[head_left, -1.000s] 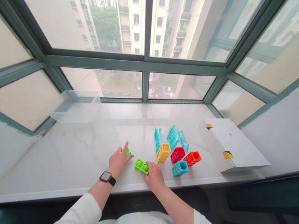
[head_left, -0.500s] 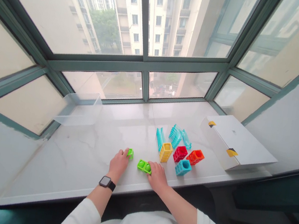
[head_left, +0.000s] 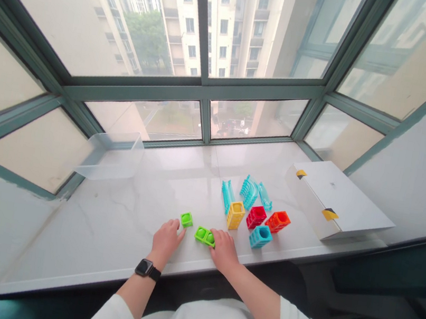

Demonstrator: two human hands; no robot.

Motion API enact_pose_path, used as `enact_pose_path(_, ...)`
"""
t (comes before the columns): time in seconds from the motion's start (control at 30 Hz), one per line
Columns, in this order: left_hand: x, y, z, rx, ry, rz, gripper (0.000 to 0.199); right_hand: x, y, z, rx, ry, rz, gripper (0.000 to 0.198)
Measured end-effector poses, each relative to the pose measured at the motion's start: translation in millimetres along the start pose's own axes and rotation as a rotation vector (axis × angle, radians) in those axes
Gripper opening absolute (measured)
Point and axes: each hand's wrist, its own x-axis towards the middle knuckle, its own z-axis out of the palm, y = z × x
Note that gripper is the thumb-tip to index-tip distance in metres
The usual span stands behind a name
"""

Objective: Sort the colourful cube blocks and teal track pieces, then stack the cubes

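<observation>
A single green toy block stands on the white sill. Just short of it is my left hand, empty, with the thumb apart from the fingers and a black watch on its wrist. My right hand grips the right end of two joined green blocks, which rest on the sill; the fingers partly cover that end. To the right of them stand a yellow block stack, a red stack, an orange stack and a blue stack.
Translucent turquoise track pieces lie behind the stacks. A white box with yellow-and-black tabs sits at the right. At the back left is a clear plastic bin, near the window frame.
My left hand has let go of the single green block and drawn back toward me, leaving the block on the sill. The right hand keeps its hold on the joined green blocks.
</observation>
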Motion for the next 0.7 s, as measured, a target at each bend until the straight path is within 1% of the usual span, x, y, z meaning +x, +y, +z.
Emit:
enact_pose_path(0.07,-4,2,-1,0.003,-0.009,0.057,0.022,0,0,0,0.0,-0.001,-0.001,0.054)
enact_pose_path(0.13,-3,6,1,0.008,-0.014,0.09,0.025,0,0,-1,0.001,-0.003,0.0,0.053)
enact_pose_path(0.2,1,11,2,0.034,0.0,0.105,0.029,0,0,-1,0.0,-0.006,0.001,0.053)
enact_pose_path(0.27,6,13,3,0.063,0.024,0.111,0.03,1,-1,-2,-0.004,-0.007,-0.003,0.053)
enact_pose_path(0.37,7,9,1,0.082,0.058,0.107,0.033,2,-1,0,-0.008,-0.006,-0.021,0.053)
enact_pose_path(0.43,2,3,-3,0.059,0.12,0.13,0.034,5,-1,2,-0.001,-0.007,-0.036,0.054)
enact_pose_path(0.47,-3,1,-4,0.03,0.158,0.172,0.034,7,-1,3,0.005,-0.012,-0.046,0.053)
enact_pose_path(0.53,-13,-2,-5,-0.061,0.206,0.317,0.037,11,-2,5,0.022,-0.034,-0.082,0.052)
enact_pose_path(0.6,-24,-1,-2,-0.154,0.189,0.472,0.045,14,-4,6,0.042,-0.064,-0.136,0.049)
enact_pose_path(0.63,-29,1,0,-0.192,0.169,0.52,0.049,15,-5,6,0.05,-0.075,-0.162,0.047)
enact_pose_path(0.7,-36,4,6,-0.245,0.134,0.538,0.047,17,-7,5,0.061,-0.08,-0.197,0.045)
